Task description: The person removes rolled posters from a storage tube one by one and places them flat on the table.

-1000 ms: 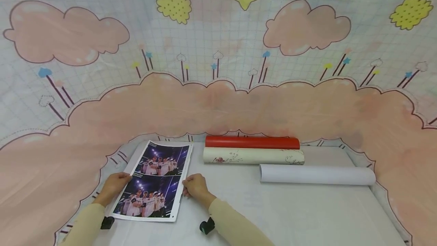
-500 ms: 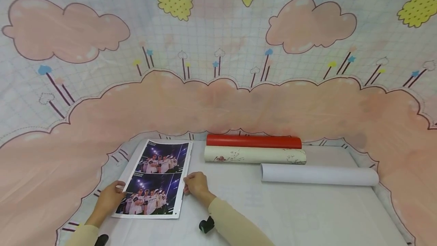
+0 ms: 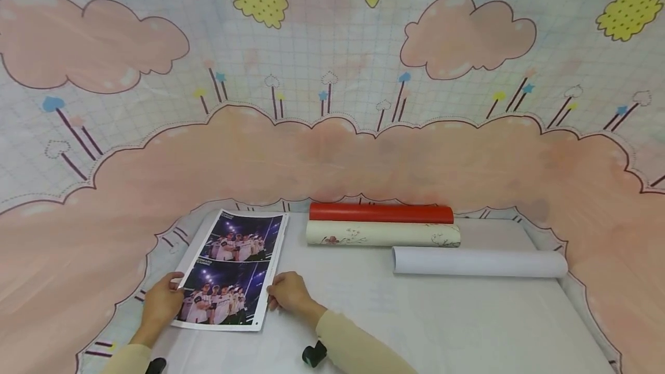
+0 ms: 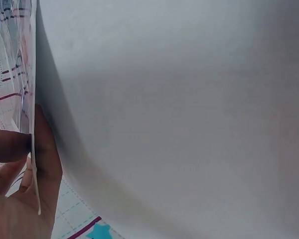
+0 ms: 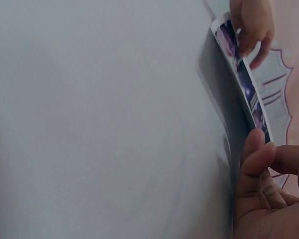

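A printed sheet (image 3: 231,273) is held at the left of the white surface (image 3: 441,328), print side up, with two similar group photos shown one beyond the other. Its left edge is pinched between thumb and fingers of the left hand (image 3: 160,305), and its right edge is pinched likewise by the right hand (image 3: 291,292), so each grip is narrow, with only the sheet between. In the right wrist view a shadow is seen along the sheet, so the right edge seems slightly raised. Farther right, a red roll (image 3: 381,213) is placed at the far side, with a floral roll (image 3: 384,234) just in front of it and a white roll (image 3: 480,262) nearer and farther right. As judged, the sheet is already opened out, but its release is not yet done; the three rolls are left rolled up and untouched.
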{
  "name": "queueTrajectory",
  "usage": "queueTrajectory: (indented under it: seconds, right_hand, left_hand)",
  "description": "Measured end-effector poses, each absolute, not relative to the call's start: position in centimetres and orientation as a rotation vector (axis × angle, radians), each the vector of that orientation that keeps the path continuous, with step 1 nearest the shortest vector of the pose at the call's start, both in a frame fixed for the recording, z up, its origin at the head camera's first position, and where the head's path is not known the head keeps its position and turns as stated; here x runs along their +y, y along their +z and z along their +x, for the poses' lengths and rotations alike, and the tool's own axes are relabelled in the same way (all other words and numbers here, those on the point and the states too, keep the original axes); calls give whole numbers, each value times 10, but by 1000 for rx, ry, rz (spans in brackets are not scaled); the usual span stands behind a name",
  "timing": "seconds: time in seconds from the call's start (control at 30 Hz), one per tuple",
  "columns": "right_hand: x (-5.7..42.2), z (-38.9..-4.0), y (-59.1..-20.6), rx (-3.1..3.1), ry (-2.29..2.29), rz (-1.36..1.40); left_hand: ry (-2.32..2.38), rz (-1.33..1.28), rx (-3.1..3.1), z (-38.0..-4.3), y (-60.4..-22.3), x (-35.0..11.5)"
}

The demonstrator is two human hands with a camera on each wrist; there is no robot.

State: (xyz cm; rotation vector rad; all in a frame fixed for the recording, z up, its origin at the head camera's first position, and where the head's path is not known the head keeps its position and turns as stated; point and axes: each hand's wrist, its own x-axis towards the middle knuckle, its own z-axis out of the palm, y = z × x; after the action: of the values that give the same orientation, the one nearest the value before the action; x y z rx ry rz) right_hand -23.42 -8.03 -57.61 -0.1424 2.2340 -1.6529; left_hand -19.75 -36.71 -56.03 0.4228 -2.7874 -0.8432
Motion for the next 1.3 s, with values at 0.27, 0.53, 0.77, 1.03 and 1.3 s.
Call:
queueTrajectory:
  seconds: [0.27,0.53,0.77,1.03,1.3]
  right_hand:
    - [-90,-233,-571,2208,-1704,-203]
    - [-95,-235,-572,2238,-1689,-243]
    - [-95,-236,-573,2240,-1692,-185]
    - [-74,-232,-554,2291,-1660,-150]
    - [-34,-222,-538,2324,-1614,-267]
  left_hand:
    - [-804,451,-2751,-198,-556,-372]
    - [-787,444,-2752,-205,-557,-372]
    - [-744,443,-2759,-205,-560,-378]
    - [-698,370,-2744,-193,-546,-372]
    - [-695,302,-2627,-169,-529,-343]
